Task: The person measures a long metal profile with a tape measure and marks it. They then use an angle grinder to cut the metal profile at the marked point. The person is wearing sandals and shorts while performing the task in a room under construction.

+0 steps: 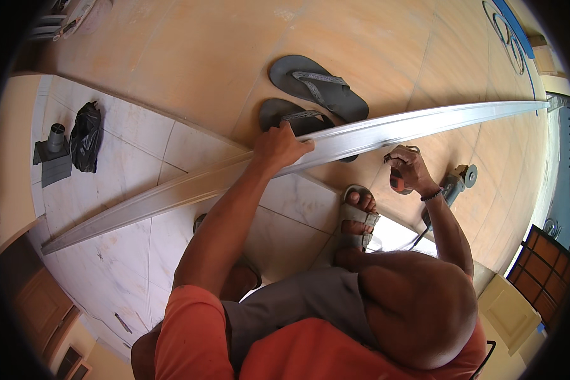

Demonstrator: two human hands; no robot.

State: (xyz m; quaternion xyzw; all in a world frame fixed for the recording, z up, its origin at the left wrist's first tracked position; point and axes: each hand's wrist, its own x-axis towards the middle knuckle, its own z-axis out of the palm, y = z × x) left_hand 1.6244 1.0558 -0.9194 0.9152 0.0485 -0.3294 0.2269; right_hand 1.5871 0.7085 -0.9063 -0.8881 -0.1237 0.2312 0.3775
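Observation:
A long silvery metal channel (386, 134) lies diagonally across the view, from the lower left to the upper right. My left hand (278, 149) is closed over it near its middle, with the thumb along its top face. To the right, on the near side of the channel, my right hand (410, 166) grips a red-and-black tape measure (398, 182). No drawn-out blade can be made out. Just beyond the channel sits a pair of dark flip-flops (310, 79), partly covered by it and by my left hand. My sandalled foot (359, 218) stands below the channel.
An angle grinder (453, 187) with its disc rests on the tan floor, right of my right hand. At the far left are a black plastic bag (86, 136) and a dark pipe fitting (56, 138). A looped cable (510, 41) is at the upper right.

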